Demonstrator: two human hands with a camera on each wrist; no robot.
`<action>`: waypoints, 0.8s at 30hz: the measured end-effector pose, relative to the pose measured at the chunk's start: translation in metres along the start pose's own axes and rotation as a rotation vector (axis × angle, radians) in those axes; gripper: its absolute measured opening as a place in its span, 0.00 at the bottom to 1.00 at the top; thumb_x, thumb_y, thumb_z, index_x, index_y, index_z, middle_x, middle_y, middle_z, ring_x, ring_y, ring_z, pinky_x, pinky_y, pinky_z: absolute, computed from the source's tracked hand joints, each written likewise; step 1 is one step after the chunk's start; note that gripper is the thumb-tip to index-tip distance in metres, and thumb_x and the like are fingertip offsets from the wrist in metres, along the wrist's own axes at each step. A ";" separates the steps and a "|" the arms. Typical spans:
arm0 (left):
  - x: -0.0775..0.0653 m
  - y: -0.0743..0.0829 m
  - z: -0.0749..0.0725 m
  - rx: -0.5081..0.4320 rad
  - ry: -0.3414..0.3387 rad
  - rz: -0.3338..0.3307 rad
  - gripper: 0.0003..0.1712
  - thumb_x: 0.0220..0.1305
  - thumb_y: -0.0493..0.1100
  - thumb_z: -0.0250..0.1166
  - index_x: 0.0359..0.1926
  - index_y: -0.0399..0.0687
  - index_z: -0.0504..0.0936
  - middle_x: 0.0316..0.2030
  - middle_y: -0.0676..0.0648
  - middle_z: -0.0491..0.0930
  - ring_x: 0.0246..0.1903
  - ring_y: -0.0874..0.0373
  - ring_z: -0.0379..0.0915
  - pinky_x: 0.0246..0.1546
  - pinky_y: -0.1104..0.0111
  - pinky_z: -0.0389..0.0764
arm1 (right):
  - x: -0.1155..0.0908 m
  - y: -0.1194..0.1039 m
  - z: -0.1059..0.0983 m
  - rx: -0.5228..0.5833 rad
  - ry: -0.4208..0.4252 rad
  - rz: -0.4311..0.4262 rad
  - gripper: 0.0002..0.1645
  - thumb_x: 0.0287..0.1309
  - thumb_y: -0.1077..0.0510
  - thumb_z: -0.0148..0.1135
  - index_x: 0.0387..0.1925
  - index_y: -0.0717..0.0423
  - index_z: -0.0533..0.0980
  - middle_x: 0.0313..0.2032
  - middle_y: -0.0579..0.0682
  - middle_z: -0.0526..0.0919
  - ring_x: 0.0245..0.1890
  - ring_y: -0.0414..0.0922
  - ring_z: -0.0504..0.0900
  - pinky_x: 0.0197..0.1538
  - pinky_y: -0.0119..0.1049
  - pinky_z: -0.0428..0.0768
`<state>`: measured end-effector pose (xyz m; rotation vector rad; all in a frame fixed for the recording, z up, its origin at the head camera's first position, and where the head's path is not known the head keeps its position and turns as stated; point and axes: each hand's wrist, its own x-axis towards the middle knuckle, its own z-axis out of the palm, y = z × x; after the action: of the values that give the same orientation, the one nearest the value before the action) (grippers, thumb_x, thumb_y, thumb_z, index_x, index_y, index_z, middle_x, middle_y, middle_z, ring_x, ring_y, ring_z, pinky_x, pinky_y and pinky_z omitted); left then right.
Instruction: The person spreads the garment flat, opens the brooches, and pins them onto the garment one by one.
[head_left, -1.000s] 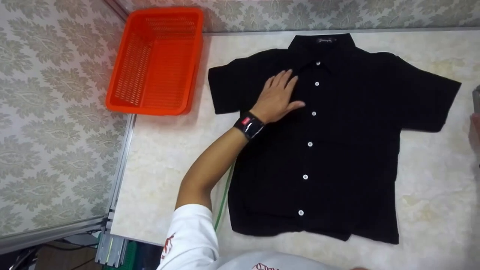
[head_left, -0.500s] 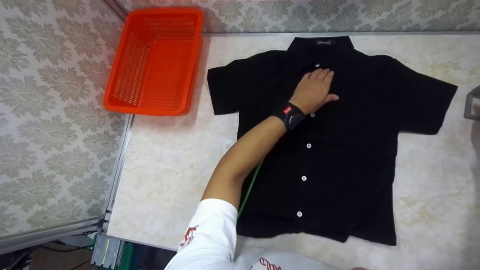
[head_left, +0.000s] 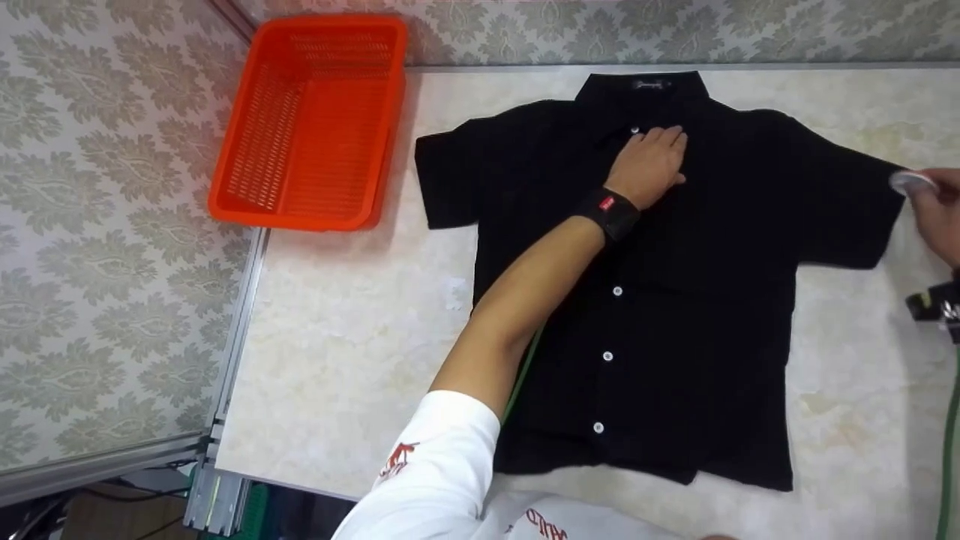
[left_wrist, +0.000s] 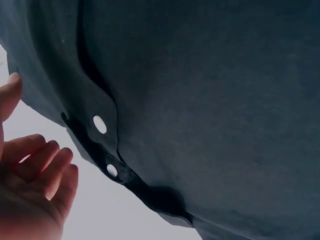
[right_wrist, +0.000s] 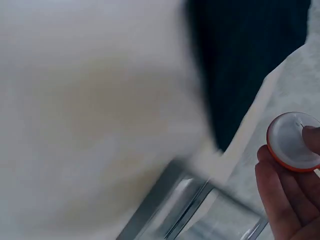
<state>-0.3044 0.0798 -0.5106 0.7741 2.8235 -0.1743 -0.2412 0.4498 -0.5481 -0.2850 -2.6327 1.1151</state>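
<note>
A black short-sleeved shirt [head_left: 712, 300] with white buttons lies flat, front up, collar toward the wall. My left hand [head_left: 651, 161] rests on its upper chest beside the top button, fingers extended; the left wrist view shows the same hand [left_wrist: 37, 185] near the button placket [left_wrist: 95, 120]. By the sleeve at the far right, my right hand [head_left: 941, 217] pinches a small round white disc [head_left: 913, 182]. In the right wrist view that disc [right_wrist: 295, 140] has an orange rim, with the thumb on its face and fingers beneath. Its exact kind is unclear.
An orange perforated basket [head_left: 382, 150] stands at the table's back left corner. A grey-edged clear box [right_wrist: 185, 210] shows in the right wrist view. Green cords [head_left: 949, 450] run from the wrists. A patterned wall [head_left: 510, 34] borders the table.
My left hand has slid right across the shirt, from its left chest to beside the top button. My right hand has come into the head view with the white disc.
</note>
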 end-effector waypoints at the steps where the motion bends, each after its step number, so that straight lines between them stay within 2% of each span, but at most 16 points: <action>1: 0.003 0.001 0.000 -0.002 0.000 0.011 0.37 0.69 0.61 0.43 0.72 0.50 0.48 0.72 0.52 0.44 0.69 0.58 0.43 0.66 0.65 0.49 | -0.005 -0.023 0.000 0.011 0.011 -0.008 0.04 0.58 0.52 0.60 0.35 0.39 0.80 0.21 0.18 0.67 0.22 0.20 0.64 0.31 0.17 0.60; 3: 0.008 0.004 0.001 -0.003 -0.002 0.028 0.35 0.70 0.59 0.44 0.72 0.51 0.50 0.71 0.53 0.46 0.68 0.59 0.44 0.66 0.66 0.50 | -0.012 -0.062 0.000 -0.029 -0.006 0.011 0.08 0.55 0.52 0.59 0.35 0.47 0.81 0.19 0.18 0.65 0.21 0.20 0.64 0.30 0.17 0.61; 5: 0.014 0.008 0.002 0.000 -0.004 0.031 0.33 0.70 0.58 0.44 0.71 0.52 0.52 0.71 0.54 0.47 0.68 0.59 0.45 0.66 0.67 0.51 | -0.010 -0.079 0.003 -0.089 -0.055 0.004 0.11 0.54 0.50 0.59 0.36 0.48 0.82 0.18 0.16 0.64 0.19 0.18 0.63 0.29 0.18 0.61; 6: 0.017 0.010 0.003 0.002 -0.004 0.024 0.33 0.70 0.58 0.44 0.71 0.53 0.52 0.71 0.54 0.47 0.68 0.60 0.46 0.66 0.67 0.51 | -0.008 -0.083 0.005 -0.119 -0.071 -0.015 0.15 0.53 0.49 0.60 0.38 0.52 0.83 0.17 0.15 0.63 0.18 0.18 0.63 0.32 0.19 0.61; 7: 0.019 0.013 0.004 -0.001 0.000 0.012 0.32 0.70 0.58 0.44 0.71 0.55 0.53 0.71 0.55 0.49 0.68 0.60 0.47 0.65 0.67 0.52 | -0.006 -0.087 0.008 -0.151 -0.085 -0.035 0.18 0.53 0.48 0.60 0.39 0.56 0.82 0.17 0.15 0.62 0.18 0.17 0.62 0.35 0.21 0.63; 8: 0.021 0.016 0.005 -0.001 0.006 0.000 0.32 0.70 0.58 0.44 0.71 0.57 0.53 0.70 0.56 0.50 0.67 0.60 0.48 0.65 0.66 0.53 | -0.004 -0.090 0.012 -0.180 -0.094 -0.067 0.21 0.53 0.48 0.60 0.41 0.60 0.82 0.17 0.18 0.68 0.18 0.16 0.61 0.39 0.25 0.63; 10: 0.024 0.021 0.008 -0.016 0.018 -0.025 0.32 0.69 0.60 0.44 0.71 0.62 0.52 0.69 0.56 0.53 0.66 0.59 0.50 0.63 0.65 0.54 | -0.001 -0.094 0.020 -0.231 -0.101 -0.100 0.22 0.54 0.47 0.61 0.41 0.61 0.82 0.19 0.22 0.71 0.18 0.14 0.59 0.41 0.28 0.63; 12: 0.027 0.027 0.010 -0.030 0.041 -0.045 0.31 0.69 0.61 0.43 0.70 0.67 0.53 0.67 0.55 0.57 0.65 0.57 0.52 0.62 0.64 0.56 | 0.000 -0.098 0.030 -0.232 -0.089 -0.137 0.21 0.54 0.47 0.61 0.39 0.61 0.82 0.22 0.36 0.81 0.18 0.14 0.58 0.42 0.28 0.62; 14: 0.029 0.032 0.011 -0.039 0.058 -0.071 0.29 0.69 0.61 0.43 0.69 0.72 0.55 0.66 0.54 0.58 0.64 0.56 0.52 0.61 0.62 0.55 | 0.000 -0.102 0.040 -0.228 -0.092 -0.150 0.21 0.55 0.47 0.61 0.39 0.61 0.83 0.28 0.53 0.85 0.18 0.13 0.58 0.37 0.22 0.61; 15: 0.030 0.034 0.011 -0.041 0.066 -0.087 0.27 0.69 0.61 0.42 0.68 0.74 0.57 0.66 0.54 0.59 0.63 0.56 0.53 0.61 0.62 0.55 | 0.000 -0.104 0.044 -0.228 -0.098 -0.150 0.21 0.55 0.46 0.61 0.39 0.60 0.83 0.29 0.53 0.85 0.18 0.13 0.58 0.33 0.21 0.60; 17: 0.032 0.036 0.011 -0.034 0.086 -0.113 0.24 0.69 0.61 0.42 0.65 0.75 0.63 0.63 0.54 0.62 0.62 0.57 0.54 0.60 0.61 0.55 | -0.001 -0.108 0.053 -0.204 -0.108 -0.177 0.20 0.56 0.48 0.61 0.39 0.62 0.83 0.33 0.62 0.84 0.19 0.15 0.58 0.36 0.24 0.64; 19: 0.034 0.036 0.010 -0.024 0.102 -0.129 0.21 0.70 0.59 0.42 0.61 0.75 0.69 0.60 0.54 0.65 0.60 0.58 0.57 0.58 0.61 0.56 | -0.003 -0.112 0.061 -0.202 -0.131 -0.182 0.20 0.57 0.49 0.60 0.40 0.62 0.82 0.33 0.62 0.84 0.20 0.19 0.59 0.41 0.32 0.68; 22: 0.036 0.035 0.009 -0.012 0.144 -0.135 0.19 0.72 0.53 0.42 0.52 0.71 0.78 0.54 0.56 0.71 0.54 0.58 0.62 0.55 0.63 0.60 | -0.004 -0.118 0.072 -0.195 -0.139 -0.228 0.19 0.57 0.52 0.60 0.39 0.64 0.82 0.31 0.62 0.84 0.23 0.28 0.63 0.44 0.47 0.68; 24: 0.038 0.034 0.008 -0.010 0.161 -0.138 0.19 0.72 0.49 0.43 0.46 0.69 0.81 0.51 0.57 0.73 0.53 0.59 0.64 0.53 0.63 0.61 | -0.005 -0.122 0.078 -0.186 -0.144 -0.256 0.17 0.57 0.53 0.60 0.39 0.64 0.82 0.30 0.61 0.84 0.24 0.30 0.64 0.42 0.46 0.69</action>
<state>-0.3177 0.1263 -0.5296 0.6174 3.0290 -0.1233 -0.2705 0.3125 -0.5126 0.0999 -2.8031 0.8388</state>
